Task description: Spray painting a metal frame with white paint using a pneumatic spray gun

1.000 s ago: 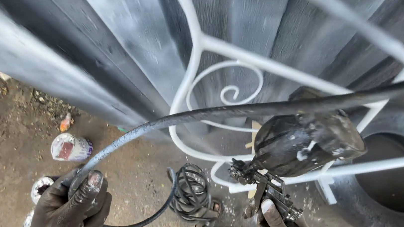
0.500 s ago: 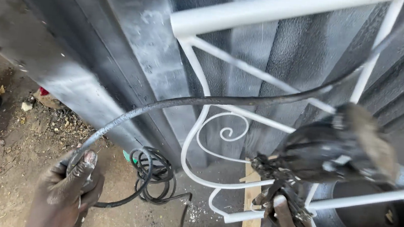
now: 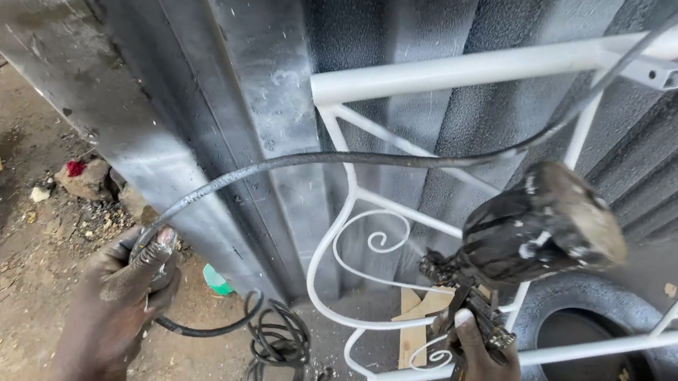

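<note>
Down low, right hand (image 3: 487, 374) clenched round spray gun (image 3: 518, 243), aimed at white grille (image 3: 470, 66); left hand (image 3: 127, 290) closed on hose (image 3: 292, 160), keeping it off wet paint.

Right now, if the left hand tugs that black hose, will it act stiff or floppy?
Probably springy rather than limp: the black hose holds a smooth arch from the left hand up past the white metal frame. Its slack lies coiled on the dirt, so a tug would likely drag loops and might snag the frame.
</note>
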